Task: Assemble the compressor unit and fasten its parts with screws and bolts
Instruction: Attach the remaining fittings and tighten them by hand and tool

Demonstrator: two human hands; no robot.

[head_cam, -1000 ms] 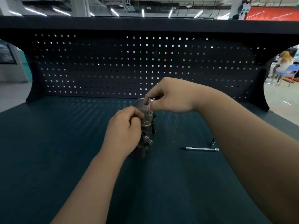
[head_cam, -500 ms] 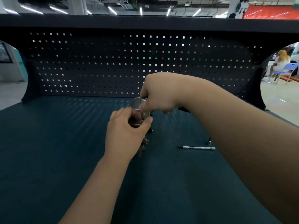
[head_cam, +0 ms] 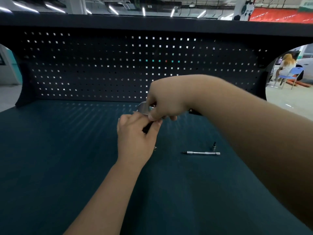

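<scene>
In the middle the left hand (head_cam: 135, 138) and the right hand (head_cam: 166, 100) grip the compressor unit (head_cam: 143, 108) and block the way. Left of them the mat (head_cam: 50, 150) gives wide room. On the right lie an extension bar (head_cam: 201, 152) and, just behind it, a small socket (head_cam: 214, 146). The pegboard (head_cam: 101, 68) closes the back.
</scene>
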